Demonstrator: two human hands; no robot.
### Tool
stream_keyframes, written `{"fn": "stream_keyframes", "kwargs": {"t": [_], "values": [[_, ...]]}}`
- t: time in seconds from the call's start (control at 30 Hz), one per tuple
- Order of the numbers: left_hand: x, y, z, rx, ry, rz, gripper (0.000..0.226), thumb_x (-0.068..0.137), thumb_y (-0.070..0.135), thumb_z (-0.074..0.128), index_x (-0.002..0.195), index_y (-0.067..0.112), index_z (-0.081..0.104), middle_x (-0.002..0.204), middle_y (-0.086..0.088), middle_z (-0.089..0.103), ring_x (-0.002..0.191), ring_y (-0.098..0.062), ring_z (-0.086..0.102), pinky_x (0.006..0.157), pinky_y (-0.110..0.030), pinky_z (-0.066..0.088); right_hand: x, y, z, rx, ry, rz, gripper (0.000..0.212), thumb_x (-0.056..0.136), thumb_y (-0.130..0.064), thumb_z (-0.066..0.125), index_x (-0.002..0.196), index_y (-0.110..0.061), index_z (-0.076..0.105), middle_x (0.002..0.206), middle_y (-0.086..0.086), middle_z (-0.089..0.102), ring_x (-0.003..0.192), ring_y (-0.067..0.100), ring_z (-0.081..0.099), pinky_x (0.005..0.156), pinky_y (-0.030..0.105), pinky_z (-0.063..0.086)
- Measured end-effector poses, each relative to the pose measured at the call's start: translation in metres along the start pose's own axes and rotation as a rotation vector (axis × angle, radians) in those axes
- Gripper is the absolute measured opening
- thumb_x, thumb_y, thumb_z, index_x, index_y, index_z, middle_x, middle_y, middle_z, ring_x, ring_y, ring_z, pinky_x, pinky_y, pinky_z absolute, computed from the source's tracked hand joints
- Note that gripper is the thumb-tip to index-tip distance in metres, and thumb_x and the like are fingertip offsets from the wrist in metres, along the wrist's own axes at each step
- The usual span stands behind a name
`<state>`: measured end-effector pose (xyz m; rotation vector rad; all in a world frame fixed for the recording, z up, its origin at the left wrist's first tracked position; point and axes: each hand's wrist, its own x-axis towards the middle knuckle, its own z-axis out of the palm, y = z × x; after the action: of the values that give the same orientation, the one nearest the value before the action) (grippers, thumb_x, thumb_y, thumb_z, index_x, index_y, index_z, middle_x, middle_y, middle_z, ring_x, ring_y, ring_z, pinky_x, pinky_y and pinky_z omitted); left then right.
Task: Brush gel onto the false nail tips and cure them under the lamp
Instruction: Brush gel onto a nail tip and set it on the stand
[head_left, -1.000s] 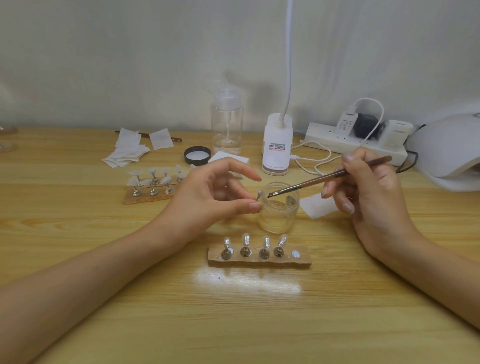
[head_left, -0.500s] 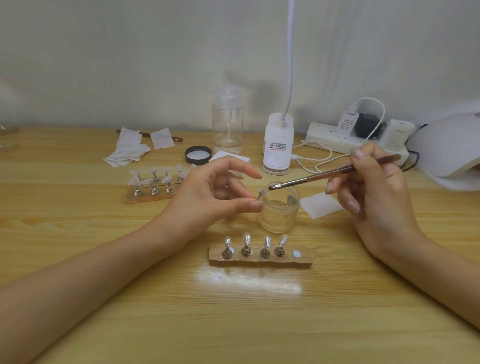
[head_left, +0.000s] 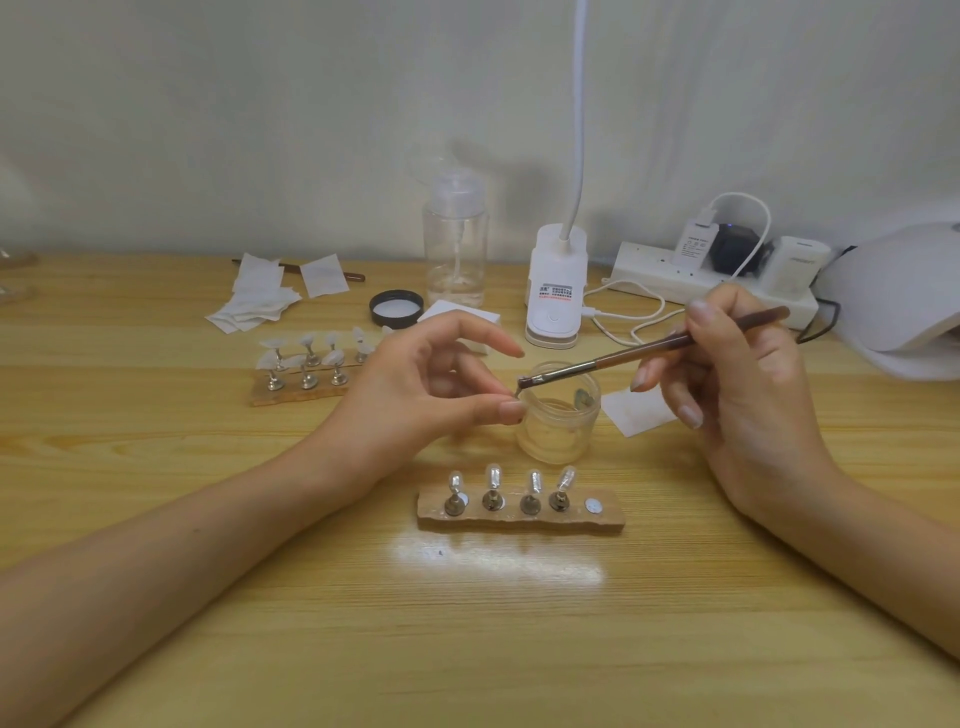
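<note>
The white desk lamp (head_left: 556, 291) has a label with red and dark writing, too small to read. The plug (head_left: 693, 244) on the power strip (head_left: 660, 273) has writing too, also too small. The right hand (head_left: 737, 379) pinches the brush (head_left: 649, 351) by its handle. The hairs point left, over the jar (head_left: 558, 426) rim, right at a tiny piece (head_left: 515, 398). The left hand (head_left: 415, 384) pinches that piece with thumb and one finger. Four tips (head_left: 493, 475) stand on the stand (head_left: 519, 517) just in front of the jar. The cure lamp (head_left: 904, 306) sits far right.
</note>
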<state>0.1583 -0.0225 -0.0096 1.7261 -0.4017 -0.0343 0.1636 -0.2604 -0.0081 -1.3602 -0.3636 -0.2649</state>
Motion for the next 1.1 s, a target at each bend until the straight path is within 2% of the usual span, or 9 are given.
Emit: {"fn": "stream_keyframes", "kwargs": {"t": [0.07, 0.2, 0.37, 0.53, 0.6, 0.7, 0.8, 0.93, 1.1], "values": [[0.0002, 0.0000, 0.0002, 0.001, 0.003, 0.000, 0.044, 0.066, 0.024, 0.083, 0.107, 0.021, 0.069, 0.076, -0.001, 0.075, 0.081, -0.017, 0.075, 0.083, -0.031, 0.059, 0.0004, 0.0010, 0.0000, -0.037, 0.020, 0.018, 0.027, 0.102, -0.022, 0.048, 0.076, -0.017, 0.046, 0.062, 0.010, 0.067, 0.035, 0.011, 0.036, 0.041, 0.018, 0.033], [0.0002, -0.0010, 0.0002, -0.001, 0.002, 0.006, 0.045, 0.065, 0.025, 0.083, 0.107, 0.020, 0.069, 0.077, -0.001, 0.074, 0.084, -0.022, 0.076, 0.088, -0.040, 0.058, 0.0024, 0.0012, -0.0039, -0.039, 0.094, 0.057, 0.028, 0.103, -0.018, 0.045, 0.076, -0.016, 0.046, 0.058, 0.008, 0.065, 0.035, 0.010, 0.034, 0.044, 0.021, 0.030], [0.0007, -0.0025, -0.0006, -0.006, -0.009, 0.020, 0.045, 0.065, 0.025, 0.083, 0.107, 0.021, 0.069, 0.076, 0.000, 0.074, 0.083, -0.020, 0.076, 0.088, -0.034, 0.059, 0.0019, 0.0006, -0.0006, -0.002, 0.020, 0.031, 0.026, 0.097, -0.031, 0.053, 0.072, -0.023, 0.051, 0.065, 0.008, 0.069, 0.036, 0.010, 0.039, 0.044, 0.025, 0.026], [0.0009, -0.0024, -0.0009, -0.020, -0.018, 0.044, 0.043, 0.068, 0.020, 0.083, 0.108, 0.019, 0.069, 0.075, 0.002, 0.072, 0.078, -0.011, 0.073, 0.078, -0.022, 0.057, 0.0026, 0.0009, -0.0021, -0.045, 0.087, 0.069, 0.028, 0.102, -0.020, 0.047, 0.074, -0.017, 0.047, 0.060, 0.008, 0.066, 0.036, 0.011, 0.035, 0.044, 0.022, 0.030], [0.0011, -0.0027, -0.0007, -0.018, -0.012, 0.056, 0.043, 0.068, 0.019, 0.083, 0.109, 0.019, 0.069, 0.075, 0.003, 0.071, 0.077, -0.010, 0.071, 0.079, -0.023, 0.058, 0.0027, 0.0000, -0.0030, -0.013, 0.102, 0.066, 0.030, 0.103, -0.021, 0.047, 0.073, -0.020, 0.050, 0.060, 0.007, 0.066, 0.035, 0.011, 0.034, 0.046, 0.023, 0.030], [0.0005, -0.0028, -0.0012, -0.014, 0.000, 0.078, 0.044, 0.069, 0.019, 0.083, 0.111, 0.020, 0.068, 0.077, 0.004, 0.070, 0.078, -0.010, 0.071, 0.080, -0.026, 0.059, 0.0018, -0.0017, -0.0005, 0.046, 0.033, 0.018, 0.029, 0.099, -0.027, 0.050, 0.070, -0.027, 0.054, 0.063, 0.006, 0.068, 0.035, 0.010, 0.037, 0.046, 0.024, 0.029], [-0.0002, -0.0021, -0.0011, -0.010, -0.004, 0.101, 0.046, 0.071, 0.021, 0.082, 0.114, 0.022, 0.066, 0.079, 0.004, 0.071, 0.079, -0.012, 0.071, 0.080, -0.025, 0.058, 0.0009, -0.0018, 0.0019, 0.014, -0.002, 0.013, 0.026, 0.097, -0.029, 0.051, 0.071, -0.024, 0.053, 0.064, 0.009, 0.069, 0.036, 0.011, 0.039, 0.043, 0.020, 0.031], [-0.0001, -0.0016, -0.0001, -0.014, -0.007, 0.110, 0.050, 0.072, 0.021, 0.081, 0.119, 0.021, 0.064, 0.079, 0.003, 0.072, 0.081, -0.012, 0.073, 0.079, -0.022, 0.056, 0.0010, -0.0011, -0.0012, -0.022, 0.066, 0.023, 0.026, 0.100, -0.024, 0.048, 0.075, -0.020, 0.050, 0.061, 0.008, 0.067, 0.036, 0.011, 0.037, 0.043, 0.021, 0.031], [-0.0006, -0.0010, 0.0001, -0.020, -0.009, 0.111, 0.048, 0.072, 0.020, 0.080, 0.118, 0.023, 0.064, 0.077, 0.004, 0.068, 0.078, -0.013, 0.071, 0.075, -0.021, 0.055, 0.0008, -0.0023, 0.0016, 0.061, 0.020, 0.016, 0.025, 0.096, -0.031, 0.053, 0.071, -0.026, 0.053, 0.064, 0.008, 0.069, 0.035, 0.010, 0.040, 0.045, 0.022, 0.033]]}}
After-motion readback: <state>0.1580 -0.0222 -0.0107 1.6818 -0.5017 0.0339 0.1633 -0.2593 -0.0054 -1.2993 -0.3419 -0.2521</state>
